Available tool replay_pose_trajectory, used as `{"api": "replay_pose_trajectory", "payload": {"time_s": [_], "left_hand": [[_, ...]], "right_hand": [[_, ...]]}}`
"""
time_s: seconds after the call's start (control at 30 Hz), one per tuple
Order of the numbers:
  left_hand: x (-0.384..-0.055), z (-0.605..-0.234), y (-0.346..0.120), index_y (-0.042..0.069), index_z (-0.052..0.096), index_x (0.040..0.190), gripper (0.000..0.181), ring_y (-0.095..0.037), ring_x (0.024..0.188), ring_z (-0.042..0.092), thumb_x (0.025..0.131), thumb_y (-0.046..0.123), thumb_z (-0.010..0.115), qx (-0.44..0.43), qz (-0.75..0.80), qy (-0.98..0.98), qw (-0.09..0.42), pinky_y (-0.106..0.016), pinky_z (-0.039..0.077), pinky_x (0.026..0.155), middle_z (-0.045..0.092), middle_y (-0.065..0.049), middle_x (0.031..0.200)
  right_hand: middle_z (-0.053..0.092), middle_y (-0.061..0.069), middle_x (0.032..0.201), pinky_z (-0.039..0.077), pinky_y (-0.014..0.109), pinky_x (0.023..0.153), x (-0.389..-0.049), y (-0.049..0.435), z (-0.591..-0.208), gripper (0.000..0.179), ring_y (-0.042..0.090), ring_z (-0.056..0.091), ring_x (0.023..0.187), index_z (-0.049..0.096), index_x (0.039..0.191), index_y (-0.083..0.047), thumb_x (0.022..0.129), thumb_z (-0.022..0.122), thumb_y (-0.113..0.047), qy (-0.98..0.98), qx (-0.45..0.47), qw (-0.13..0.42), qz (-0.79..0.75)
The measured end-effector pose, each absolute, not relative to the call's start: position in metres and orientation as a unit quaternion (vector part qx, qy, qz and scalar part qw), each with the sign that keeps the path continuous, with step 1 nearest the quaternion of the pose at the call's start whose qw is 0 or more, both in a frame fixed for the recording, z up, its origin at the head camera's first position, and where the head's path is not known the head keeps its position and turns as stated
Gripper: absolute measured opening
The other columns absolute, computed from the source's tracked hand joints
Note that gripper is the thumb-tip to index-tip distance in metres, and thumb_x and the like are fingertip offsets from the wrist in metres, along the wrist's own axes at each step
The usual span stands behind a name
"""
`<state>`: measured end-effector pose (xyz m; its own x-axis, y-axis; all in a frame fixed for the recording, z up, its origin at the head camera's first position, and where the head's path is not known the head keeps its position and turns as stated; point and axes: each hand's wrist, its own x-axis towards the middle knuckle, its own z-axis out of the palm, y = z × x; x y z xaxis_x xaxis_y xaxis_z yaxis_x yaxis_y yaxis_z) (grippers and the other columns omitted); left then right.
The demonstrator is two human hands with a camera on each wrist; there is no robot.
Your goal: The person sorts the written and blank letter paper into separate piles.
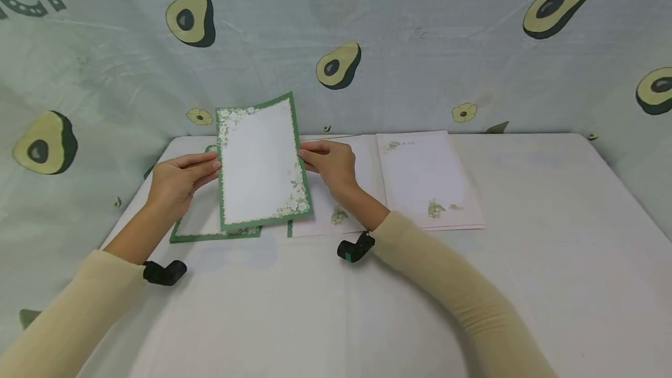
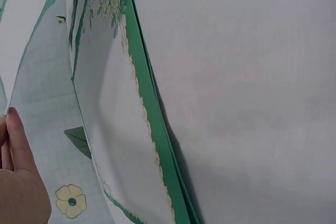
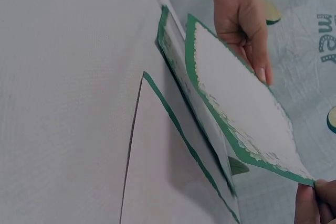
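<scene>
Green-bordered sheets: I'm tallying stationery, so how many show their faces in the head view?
2: the held sheet between left hand and right hand, and the partly covered sheet on the table. More may be hidden beneath.

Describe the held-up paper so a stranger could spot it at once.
Find the white tabletop, then the green-bordered papers toward its left rear. Over them, the left hand and right hand grip a green-bordered, flower-cornered sheet by its side edges. Unlike the pale papers lying nearby, this one is held up off the tabletop.
</scene>
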<state>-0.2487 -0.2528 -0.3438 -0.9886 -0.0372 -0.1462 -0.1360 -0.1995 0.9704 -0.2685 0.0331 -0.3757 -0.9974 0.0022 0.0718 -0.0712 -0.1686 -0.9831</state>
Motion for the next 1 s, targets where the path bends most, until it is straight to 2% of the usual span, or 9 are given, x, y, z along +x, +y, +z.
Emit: {"api": "replay_pose_trajectory", "payload": {"time_s": [0.37,0.6,0.83,1.0], "left_hand": [[-0.244,-0.342,-0.274,0.011,0.077,0.092,0.016,-0.011,0.084,0.07,0.079,0.001,0.074,-0.112,0.771,0.624,0.064,-0.023,0.057,0.078,0.073,0.002,0.092],[-0.249,-0.338,-0.291,0.014,0.078,0.089,0.013,-0.01,0.082,0.07,0.08,0.004,0.074,-0.131,0.757,0.634,0.088,-0.022,0.057,0.077,0.073,0.003,0.088],[-0.252,-0.335,-0.302,0.014,0.078,0.087,0.013,-0.01,0.081,0.07,0.082,0.003,0.072,-0.151,0.747,0.637,0.115,-0.022,0.057,0.078,0.073,0.002,0.086],[-0.257,-0.333,-0.309,0.016,0.078,0.083,0.016,-0.009,0.079,0.07,0.081,0.001,0.073,-0.162,0.727,0.655,0.123,-0.022,0.057,0.077,0.073,0.004,0.083]], "right_hand": [[0.071,0.009,0.094,0.059,0.031,0.076,-0.264,0.014,-0.378,0.019,0.016,0.07,0.083,0.073,0.099,-0.002,0.081,0.074,-0.007,-0.633,0.035,-0.016,0.773],[0.072,0.007,0.089,0.06,0.026,0.069,-0.27,-0.004,-0.383,0.017,0.015,0.07,0.076,0.074,0.097,-0.003,0.08,0.075,-0.007,-0.644,0.017,-0.027,0.764],[0.072,0.006,0.084,0.06,0.032,0.07,-0.274,-0.017,-0.382,0.012,0.021,0.071,0.074,0.075,0.092,-0.003,0.08,0.074,-0.004,-0.643,-0.023,-0.065,0.763],[0.071,0.006,0.082,0.06,0.031,0.07,-0.273,-0.022,-0.382,0.01,0.024,0.071,0.076,0.075,0.09,-0.004,0.08,0.074,-0.002,-0.639,-0.032,-0.097,0.763]]}}
